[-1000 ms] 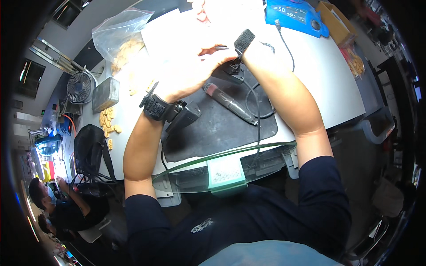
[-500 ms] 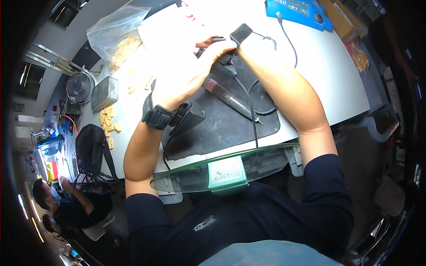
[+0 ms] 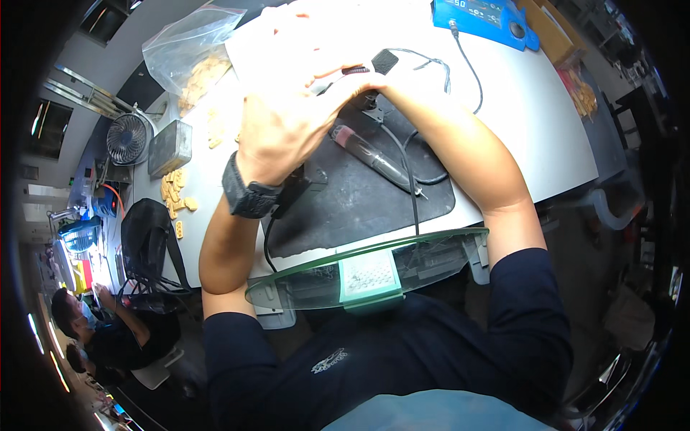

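The black wrist strap (image 3: pixel 385 62) is located at the right wrist, its flap projecting above the forearm. The left hand (image 3: pixel 280 129) is partly closed over that wrist, thumb and fingers at the strap; whether they pinch it cannot be confirmed. The right hand (image 3: pixel 334 34) is washed out by glare; its opening and contents cannot be determined. Compared with one second ago, the flap leans lower and the left hand has rolled to present its back, which suggests that the strap is being adjusted. A black module (image 3: pixel 365 106) with a cable sits beneath the right wrist. A pen-shaped handpiece (image 3: pixel 377 161) lies on the black mat (image 3: pixel 345 219). A blue control unit (image 3: pixel 483 21) stands at the far right.
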{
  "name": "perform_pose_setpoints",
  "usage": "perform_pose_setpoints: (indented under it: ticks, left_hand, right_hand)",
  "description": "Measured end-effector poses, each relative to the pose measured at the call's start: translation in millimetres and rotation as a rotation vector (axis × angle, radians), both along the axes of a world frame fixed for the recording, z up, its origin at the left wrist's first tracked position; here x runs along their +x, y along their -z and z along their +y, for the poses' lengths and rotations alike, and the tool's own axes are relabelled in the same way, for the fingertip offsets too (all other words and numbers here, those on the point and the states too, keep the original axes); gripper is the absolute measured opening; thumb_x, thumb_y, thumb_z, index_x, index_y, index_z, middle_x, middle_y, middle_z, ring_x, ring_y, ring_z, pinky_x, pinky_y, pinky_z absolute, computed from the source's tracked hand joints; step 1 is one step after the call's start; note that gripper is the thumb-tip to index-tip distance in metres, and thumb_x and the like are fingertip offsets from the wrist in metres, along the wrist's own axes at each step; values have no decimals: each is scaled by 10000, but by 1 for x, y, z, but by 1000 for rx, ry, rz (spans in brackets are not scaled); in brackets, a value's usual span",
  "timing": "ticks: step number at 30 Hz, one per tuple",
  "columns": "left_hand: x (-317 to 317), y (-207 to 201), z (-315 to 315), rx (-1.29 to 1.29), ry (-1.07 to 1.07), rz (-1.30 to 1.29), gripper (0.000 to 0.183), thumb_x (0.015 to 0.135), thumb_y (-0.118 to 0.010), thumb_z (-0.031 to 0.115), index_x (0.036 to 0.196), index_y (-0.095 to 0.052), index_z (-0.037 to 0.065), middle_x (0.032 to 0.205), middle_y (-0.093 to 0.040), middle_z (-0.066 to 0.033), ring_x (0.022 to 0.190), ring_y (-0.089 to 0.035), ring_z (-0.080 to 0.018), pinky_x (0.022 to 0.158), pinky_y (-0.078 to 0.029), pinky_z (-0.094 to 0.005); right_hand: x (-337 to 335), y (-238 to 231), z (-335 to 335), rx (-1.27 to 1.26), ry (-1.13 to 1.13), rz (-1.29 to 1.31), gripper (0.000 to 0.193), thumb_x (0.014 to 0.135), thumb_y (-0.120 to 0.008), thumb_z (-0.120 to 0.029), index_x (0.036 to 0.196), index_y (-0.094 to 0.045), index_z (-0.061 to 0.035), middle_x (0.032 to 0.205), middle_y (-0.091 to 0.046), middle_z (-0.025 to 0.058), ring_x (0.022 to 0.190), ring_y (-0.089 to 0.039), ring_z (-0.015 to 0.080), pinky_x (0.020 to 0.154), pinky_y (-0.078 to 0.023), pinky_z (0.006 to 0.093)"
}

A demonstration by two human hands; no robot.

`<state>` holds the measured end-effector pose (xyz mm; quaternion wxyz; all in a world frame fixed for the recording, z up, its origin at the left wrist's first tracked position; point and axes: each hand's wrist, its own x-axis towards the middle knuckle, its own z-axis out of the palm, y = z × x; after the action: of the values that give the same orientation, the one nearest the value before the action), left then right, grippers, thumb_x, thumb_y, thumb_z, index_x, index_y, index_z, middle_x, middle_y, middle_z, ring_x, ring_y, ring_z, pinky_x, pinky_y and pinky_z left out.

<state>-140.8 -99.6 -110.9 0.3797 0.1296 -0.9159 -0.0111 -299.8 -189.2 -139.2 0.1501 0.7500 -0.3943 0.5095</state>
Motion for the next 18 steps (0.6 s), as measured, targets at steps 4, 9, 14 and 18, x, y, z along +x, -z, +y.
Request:
perform_pose_setpoints:
  ticks: [4, 9, 14, 18]
  left_hand:
    - [4, -11, 5, 179, 59, -70, 134, 820, -698, 42, 950, -715, 15, 832, -709, -60, 774, -656, -131, 704, -513, -223]
    - [9, -13, 7, 225, 149, -113, 179, 806, -711, 10, 982, -704, -22, 835, -717, -71, 753, -667, -119, 684, -531, -228]
    - [14, -27, 3, 210, 161, -41, 200, 767, -719, -63, 965, -696, -64, 873, -706, -135, 784, -676, -171, 705, -539, -256]
    - [12, -26, 5, 278, 217, -17, 188, 767, -699, -93, 954, -691, -75, 881, -705, -130, 776, -678, -179, 712, -539, -261]
  right_hand:
    - [5, 1, 0, 26, -25, -39, 130, 852, -628, -173, 812, -593, -54, 718, -618, 27, 634, -588, 89, 560, -471, 230]
    - [24, 7, -4, 70, -44, -108, 130, 853, -627, -172, 813, -593, -53, 721, -619, 27, 638, -588, 87, 563, -471, 230]
    - [17, 12, 2, 97, -38, -186, 131, 853, -627, -172, 814, -593, -52, 723, -619, 28, 643, -588, 85, 566, -472, 229]
    - [39, 13, 6, 116, -84, -243, 131, 854, -627, -172, 815, -592, -51, 725, -619, 28, 646, -588, 84, 569, -472, 229]
